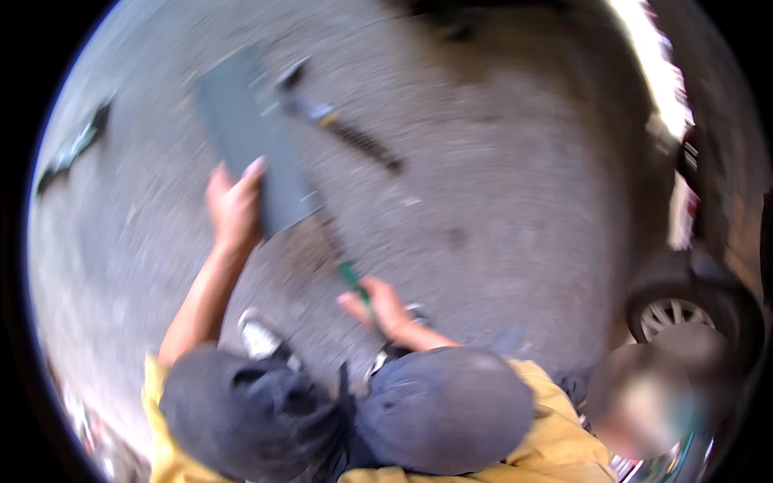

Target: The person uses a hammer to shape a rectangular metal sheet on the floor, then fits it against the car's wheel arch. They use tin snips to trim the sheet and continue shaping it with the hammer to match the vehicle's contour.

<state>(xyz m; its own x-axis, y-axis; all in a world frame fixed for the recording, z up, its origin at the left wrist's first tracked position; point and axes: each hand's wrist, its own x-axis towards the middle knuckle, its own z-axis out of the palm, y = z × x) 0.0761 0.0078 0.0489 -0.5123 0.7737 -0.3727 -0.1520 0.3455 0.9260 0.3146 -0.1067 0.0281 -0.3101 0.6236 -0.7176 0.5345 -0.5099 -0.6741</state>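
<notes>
My left hand (235,208) grips the left edge of a flat, rectangular grey panel (254,129), its thumb lying along the edge. The panel slants away from me over the concrete; whether it touches the ground I cannot tell. In my right hand (385,307) is a screwdriver-like tool with a green handle (350,275). Its thin dark shaft points up toward the panel's near corner, though blur hides the tip. Just right of the panel lies a hammer (346,133) with a dark handle and a yellow band.
Rough concrete floor (483,201) spreads all round. A long dark and greenish object (76,149), blurred, lies at the far left. To the right stands a car wheel (680,314) with a silver rim. My shoe (259,334) and knees are close below my hands.
</notes>
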